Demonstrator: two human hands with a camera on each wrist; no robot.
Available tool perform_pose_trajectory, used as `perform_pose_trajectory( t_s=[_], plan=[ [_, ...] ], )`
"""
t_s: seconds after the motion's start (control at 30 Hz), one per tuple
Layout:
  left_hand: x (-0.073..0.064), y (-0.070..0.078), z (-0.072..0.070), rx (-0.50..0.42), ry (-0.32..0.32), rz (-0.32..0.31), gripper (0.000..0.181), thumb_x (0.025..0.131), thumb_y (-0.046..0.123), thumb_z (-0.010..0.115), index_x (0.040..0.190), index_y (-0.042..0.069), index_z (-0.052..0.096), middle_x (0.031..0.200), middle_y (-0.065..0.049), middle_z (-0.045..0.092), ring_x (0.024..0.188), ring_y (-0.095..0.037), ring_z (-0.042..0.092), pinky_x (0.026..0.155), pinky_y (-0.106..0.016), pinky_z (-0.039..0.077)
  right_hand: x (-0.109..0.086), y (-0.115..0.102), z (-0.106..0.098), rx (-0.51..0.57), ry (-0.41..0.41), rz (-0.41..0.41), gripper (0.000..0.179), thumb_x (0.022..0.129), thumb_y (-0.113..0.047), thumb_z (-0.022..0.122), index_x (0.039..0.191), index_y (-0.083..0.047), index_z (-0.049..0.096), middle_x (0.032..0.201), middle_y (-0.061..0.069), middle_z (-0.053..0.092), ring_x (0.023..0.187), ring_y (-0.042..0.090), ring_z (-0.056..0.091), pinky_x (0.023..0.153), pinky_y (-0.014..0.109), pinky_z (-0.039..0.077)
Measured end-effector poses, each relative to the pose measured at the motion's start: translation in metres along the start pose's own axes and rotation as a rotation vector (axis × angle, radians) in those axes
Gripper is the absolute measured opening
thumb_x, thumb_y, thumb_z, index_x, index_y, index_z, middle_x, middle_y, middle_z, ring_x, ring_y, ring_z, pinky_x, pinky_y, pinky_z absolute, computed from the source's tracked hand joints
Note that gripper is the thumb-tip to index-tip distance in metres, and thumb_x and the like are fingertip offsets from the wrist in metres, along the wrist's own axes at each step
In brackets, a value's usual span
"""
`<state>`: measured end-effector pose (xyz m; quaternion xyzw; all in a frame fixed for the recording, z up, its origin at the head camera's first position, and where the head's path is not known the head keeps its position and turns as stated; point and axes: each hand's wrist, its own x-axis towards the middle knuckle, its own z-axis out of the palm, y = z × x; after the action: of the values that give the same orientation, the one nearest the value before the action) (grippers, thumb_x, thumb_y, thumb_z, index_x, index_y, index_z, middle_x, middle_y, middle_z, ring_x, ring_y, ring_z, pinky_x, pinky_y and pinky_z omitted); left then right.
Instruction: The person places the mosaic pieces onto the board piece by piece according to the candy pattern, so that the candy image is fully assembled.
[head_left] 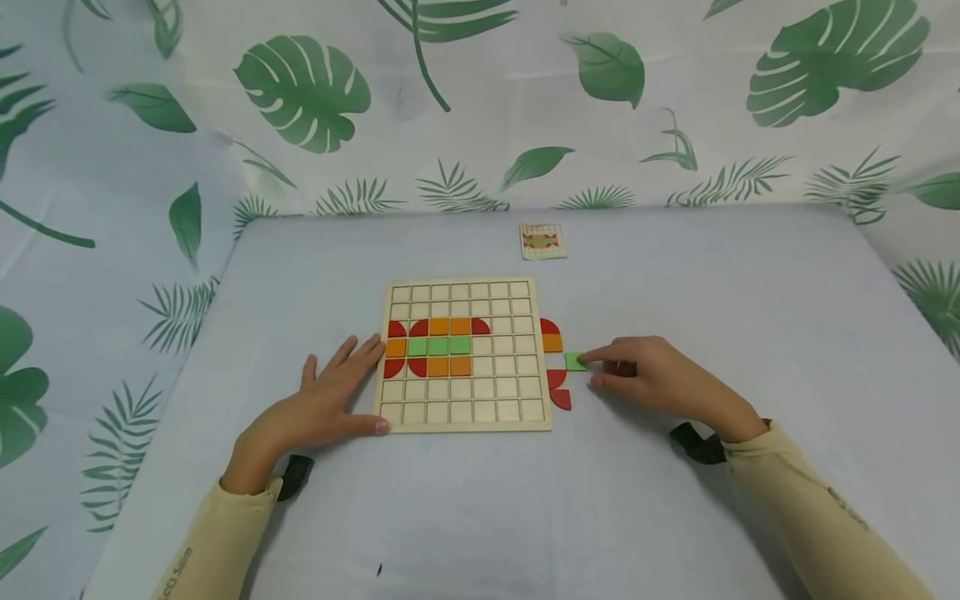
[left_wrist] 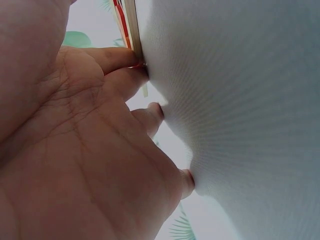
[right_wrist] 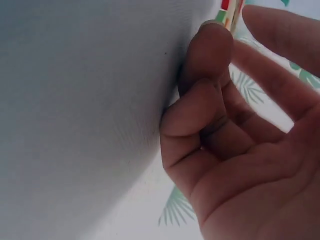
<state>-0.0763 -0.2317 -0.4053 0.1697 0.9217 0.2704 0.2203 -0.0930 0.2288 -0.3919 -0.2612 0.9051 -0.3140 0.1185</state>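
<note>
A wooden grid board (head_left: pixel 510 412) lies in the middle of the table, with red quarter-round, orange square and green square tiles (head_left: pixel 438 346) in its left cells. My left hand (head_left: pixel 318 408) is spread along the board's left edge; its thumb touches the lower left corner. In the left wrist view, fingertips of the left hand (left_wrist: pixel 100 125) meet the board's edge and the cloth. Right of the board, my right hand (head_left: pixel 660 379) touches a loose green square tile (head_left: pixel 573 362) with its index fingertip. The right hand's (right_wrist: pixel 240 135) other fingers are curled, its thumb apart.
Beside the board's right edge lie loose red quarter-round tiles (head_left: pixel 557 379) and an orange square tile (head_left: pixel 552 342). A small pattern card (head_left: pixel 543 241) lies behind the board. A leaf-print cloth (head_left: pixel 480 100) hangs at the back and sides of the table.
</note>
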Motion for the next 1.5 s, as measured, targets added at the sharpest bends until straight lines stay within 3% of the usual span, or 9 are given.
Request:
perform_pose_trajectory(
  t_s=[0.17,0.4,0.57,0.9,1.5],
  plan=[
    [0.0,-0.001,0.002,0.003,-0.001,0.001,0.112,0.09,0.043,0.087,0.171,0.005,0.02,0.178,-0.015,0.013,0.163,-0.043,-0.002,0.117,-0.076,-0.013,0.01,0.0,0.002,-0.01,0.025,0.023,0.034,0.094,-0.006,0.081,0.127,-0.003,0.075,0.086,-0.007,0.062,0.078,0.014,0.057,0.069,0.03,0.051],
    [0.0,-0.002,0.002,0.01,0.004,0.008,0.112,0.09,0.043,0.087,0.171,0.005,0.02,0.179,-0.015,0.013,0.163,-0.043,-0.002,0.117,-0.076,-0.012,0.019,-0.001,0.006,-0.042,0.03,0.035,0.024,0.091,0.0,0.081,0.114,-0.005,0.075,0.091,-0.002,0.063,0.083,0.018,0.058,0.073,0.036,0.053],
    [0.0,-0.002,0.002,0.011,0.005,0.005,0.112,0.09,0.042,0.087,0.171,0.004,0.02,0.178,-0.015,0.013,0.163,-0.043,-0.002,0.117,-0.076,-0.012,0.023,-0.002,0.004,-0.042,0.015,0.092,0.023,0.09,0.002,0.081,0.109,-0.004,0.069,0.097,0.001,0.064,0.085,0.02,0.058,0.074,0.036,0.054],
    [0.001,-0.002,0.002,0.012,0.004,-0.012,0.113,0.088,0.044,0.088,0.171,0.006,0.021,0.178,-0.015,0.015,0.163,-0.043,-0.002,0.117,-0.076,-0.012,0.026,-0.002,0.0,0.022,0.002,0.152,0.016,0.095,0.001,0.076,0.104,-0.006,0.065,0.088,0.0,0.065,0.085,0.022,0.06,0.077,0.035,0.054],
    [0.001,0.0,0.0,0.004,0.002,-0.014,0.113,0.089,0.043,0.088,0.172,0.008,0.019,0.179,-0.013,0.015,0.163,-0.04,-0.003,0.119,-0.074,-0.013,0.043,-0.019,-0.004,0.22,-0.001,0.101,0.011,0.099,0.0,0.072,0.107,-0.004,0.066,0.089,0.005,0.066,0.079,0.023,0.063,0.067,0.031,0.055]
  ],
)
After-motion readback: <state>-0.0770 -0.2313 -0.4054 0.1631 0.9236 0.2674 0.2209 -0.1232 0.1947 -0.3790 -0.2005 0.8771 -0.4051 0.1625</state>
